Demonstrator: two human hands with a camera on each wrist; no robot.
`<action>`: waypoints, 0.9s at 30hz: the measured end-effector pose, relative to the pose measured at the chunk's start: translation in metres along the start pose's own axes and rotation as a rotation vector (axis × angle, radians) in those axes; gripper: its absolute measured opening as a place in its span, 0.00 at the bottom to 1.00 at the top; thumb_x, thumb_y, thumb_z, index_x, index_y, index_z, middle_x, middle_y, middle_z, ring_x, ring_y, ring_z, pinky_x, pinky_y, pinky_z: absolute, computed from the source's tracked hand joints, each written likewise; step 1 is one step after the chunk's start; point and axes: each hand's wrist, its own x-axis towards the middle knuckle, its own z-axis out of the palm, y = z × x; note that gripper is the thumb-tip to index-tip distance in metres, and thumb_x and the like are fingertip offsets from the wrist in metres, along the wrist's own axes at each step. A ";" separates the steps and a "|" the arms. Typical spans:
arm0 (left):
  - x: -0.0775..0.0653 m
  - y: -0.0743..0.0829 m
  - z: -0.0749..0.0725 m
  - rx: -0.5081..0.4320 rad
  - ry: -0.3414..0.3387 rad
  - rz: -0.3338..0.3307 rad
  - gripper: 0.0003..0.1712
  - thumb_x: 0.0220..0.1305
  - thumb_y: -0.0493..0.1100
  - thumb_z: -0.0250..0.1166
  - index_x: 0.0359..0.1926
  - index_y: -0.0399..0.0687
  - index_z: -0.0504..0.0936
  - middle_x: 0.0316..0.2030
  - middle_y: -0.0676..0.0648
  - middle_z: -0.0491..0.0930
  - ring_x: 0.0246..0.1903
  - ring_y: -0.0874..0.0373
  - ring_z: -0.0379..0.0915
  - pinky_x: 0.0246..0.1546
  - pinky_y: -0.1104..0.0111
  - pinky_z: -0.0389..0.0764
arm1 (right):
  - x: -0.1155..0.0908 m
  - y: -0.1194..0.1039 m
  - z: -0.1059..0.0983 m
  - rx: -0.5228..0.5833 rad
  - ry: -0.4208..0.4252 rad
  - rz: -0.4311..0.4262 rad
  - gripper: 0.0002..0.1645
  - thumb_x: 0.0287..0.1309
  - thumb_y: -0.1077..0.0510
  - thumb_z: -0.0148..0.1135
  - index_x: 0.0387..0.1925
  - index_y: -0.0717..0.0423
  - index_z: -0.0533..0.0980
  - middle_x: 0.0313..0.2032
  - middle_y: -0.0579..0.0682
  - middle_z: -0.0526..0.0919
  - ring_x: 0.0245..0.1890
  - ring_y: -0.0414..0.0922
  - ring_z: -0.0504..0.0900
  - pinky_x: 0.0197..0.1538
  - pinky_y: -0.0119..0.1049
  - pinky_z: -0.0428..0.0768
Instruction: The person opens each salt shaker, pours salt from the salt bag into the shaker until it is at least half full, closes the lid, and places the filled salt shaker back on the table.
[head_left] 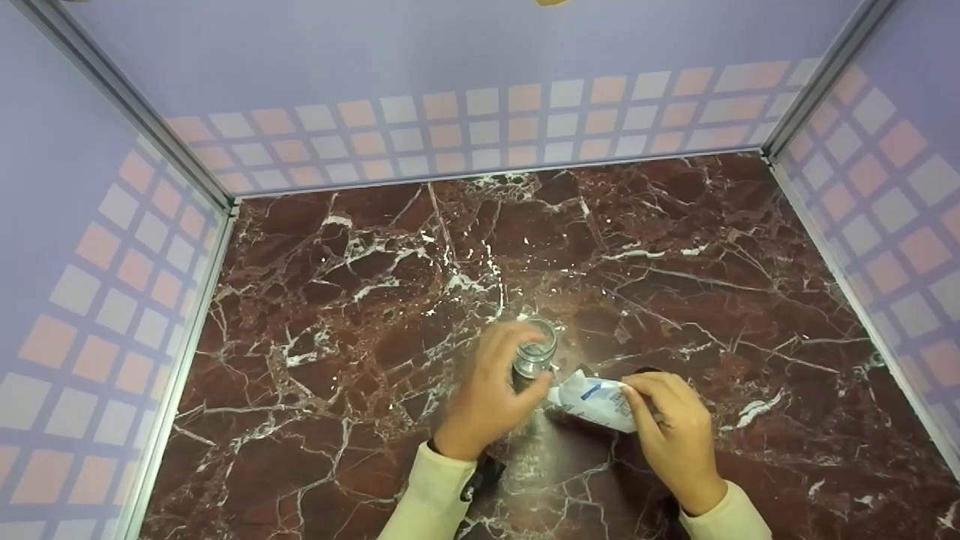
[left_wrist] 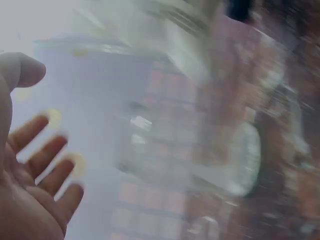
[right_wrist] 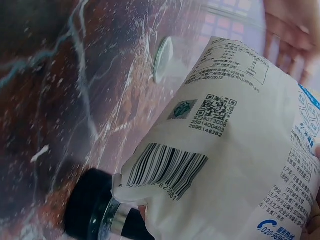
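Observation:
A clear glass jar (head_left: pixel 536 361) stands upright on the marble-patterned table, its mouth facing up. Close beside it is my left hand (head_left: pixel 491 390), blurred, thumb and fingers apart at the jar's near side. In the left wrist view the fingers (left_wrist: pixel 47 160) are spread and loosely bent with nothing in them, and the jar (left_wrist: pixel 246 160) is a blur beyond. My right hand (head_left: pixel 675 431) pinches the end of a white printed bag (head_left: pixel 600 405), held tilted to the right of the jar. The right wrist view shows the bag's barcode and QR code.
A glass container with a black lid (right_wrist: pixel 87 205) stands beside the bag, mostly hidden behind the right hand in the head view. Lilac panels with pink and white squares (head_left: pixel 480 131) wall in the table (head_left: pixel 337 420) at the back and both sides.

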 end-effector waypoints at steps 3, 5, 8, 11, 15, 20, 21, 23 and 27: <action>0.008 0.018 0.002 0.014 -0.071 0.111 0.18 0.68 0.42 0.68 0.56 0.45 0.80 0.54 0.49 0.81 0.56 0.58 0.75 0.66 0.66 0.72 | 0.003 -0.003 0.005 -0.007 -0.002 -0.018 0.02 0.63 0.64 0.70 0.36 0.60 0.86 0.37 0.50 0.88 0.37 0.46 0.82 0.46 0.24 0.77; 0.012 0.026 0.006 0.037 -0.118 0.152 0.16 0.70 0.46 0.67 0.55 0.47 0.81 0.53 0.51 0.82 0.52 0.60 0.77 0.62 0.68 0.75 | 0.006 -0.005 0.007 -0.006 -0.003 -0.032 0.11 0.70 0.56 0.65 0.36 0.60 0.86 0.37 0.50 0.88 0.37 0.46 0.82 0.44 0.25 0.77; 0.016 0.031 0.014 0.066 -0.151 0.184 0.14 0.72 0.49 0.66 0.52 0.49 0.84 0.50 0.53 0.83 0.49 0.61 0.78 0.58 0.70 0.77 | 0.011 -0.011 0.008 0.012 -0.001 -0.044 0.14 0.72 0.53 0.63 0.37 0.61 0.86 0.37 0.50 0.88 0.36 0.44 0.80 0.41 0.25 0.76; 0.018 0.031 0.019 0.061 -0.150 0.201 0.12 0.74 0.50 0.64 0.49 0.50 0.85 0.46 0.54 0.85 0.48 0.63 0.79 0.56 0.72 0.77 | 0.015 -0.015 0.009 0.041 -0.003 -0.051 0.06 0.66 0.62 0.67 0.37 0.62 0.85 0.38 0.52 0.88 0.36 0.44 0.79 0.41 0.25 0.75; 0.020 0.031 0.022 0.026 -0.092 0.234 0.11 0.75 0.50 0.62 0.45 0.50 0.86 0.41 0.55 0.85 0.40 0.66 0.79 0.47 0.76 0.79 | 0.021 -0.019 0.008 0.067 -0.015 -0.054 0.09 0.55 0.72 0.70 0.38 0.62 0.85 0.38 0.53 0.87 0.37 0.44 0.78 0.41 0.24 0.74; 0.021 0.030 0.027 -0.001 -0.019 0.283 0.07 0.73 0.46 0.65 0.40 0.50 0.87 0.35 0.55 0.86 0.34 0.68 0.80 0.40 0.81 0.78 | 0.024 -0.023 0.008 0.094 -0.024 -0.031 0.15 0.48 0.78 0.71 0.38 0.62 0.86 0.38 0.53 0.87 0.37 0.44 0.79 0.41 0.24 0.75; 0.021 0.030 0.028 0.002 -0.007 0.290 0.06 0.72 0.45 0.66 0.39 0.50 0.87 0.35 0.55 0.86 0.34 0.68 0.81 0.40 0.81 0.79 | 0.025 -0.024 0.007 0.096 -0.024 -0.024 0.16 0.47 0.78 0.71 0.38 0.62 0.86 0.38 0.53 0.88 0.37 0.44 0.79 0.41 0.23 0.75; 0.020 0.030 0.029 0.001 0.017 0.295 0.05 0.72 0.44 0.66 0.38 0.49 0.87 0.33 0.55 0.86 0.32 0.67 0.81 0.39 0.82 0.79 | 0.028 -0.030 0.006 0.101 -0.015 -0.011 0.16 0.48 0.79 0.70 0.38 0.63 0.85 0.40 0.56 0.87 0.40 0.45 0.78 0.41 0.22 0.74; 0.020 0.031 0.030 -0.050 0.084 0.284 0.03 0.69 0.39 0.68 0.36 0.47 0.86 0.31 0.53 0.85 0.30 0.66 0.80 0.38 0.82 0.79 | 0.023 -0.043 0.007 0.175 0.163 -0.016 0.08 0.50 0.77 0.64 0.34 0.69 0.81 0.37 0.63 0.81 0.41 0.48 0.76 0.47 0.26 0.73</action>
